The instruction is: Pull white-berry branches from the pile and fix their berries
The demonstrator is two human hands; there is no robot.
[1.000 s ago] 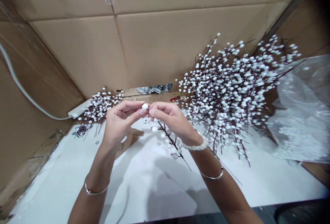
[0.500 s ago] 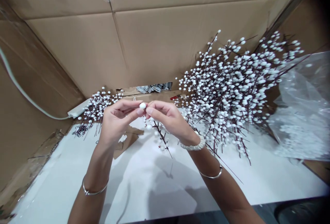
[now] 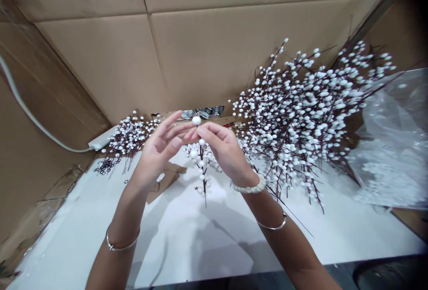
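Note:
My right hand (image 3: 224, 151) pinches the upper end of a berry branch (image 3: 201, 165), a thin dark stem set with white artificial berries that hangs upright below the fingers. One large white berry (image 3: 196, 120) sits at the tip, just above my right fingertips. My left hand (image 3: 156, 149) is at the left of that tip with its fingers apart and its thumb lifted off the berry. Its fingertips come close to those of my right hand; whether they touch the stem I cannot tell. More white berries (image 3: 213, 158) lie behind the branch, partly hidden.
A large heap of white-berry branches (image 3: 290, 116) fills the right, beside a clear plastic bag (image 3: 394, 165) of white berries. At the left lie a smaller bunch (image 3: 127, 136), a white power strip (image 3: 104, 137) and a cardboard piece (image 3: 167, 178). Cardboard walls (image 3: 217, 54) surround the white table (image 3: 100, 218).
My left fingers have come off the white berry and spread. The branch has risen slightly and now hangs straighter, its tip berry standing above my right fingertips.

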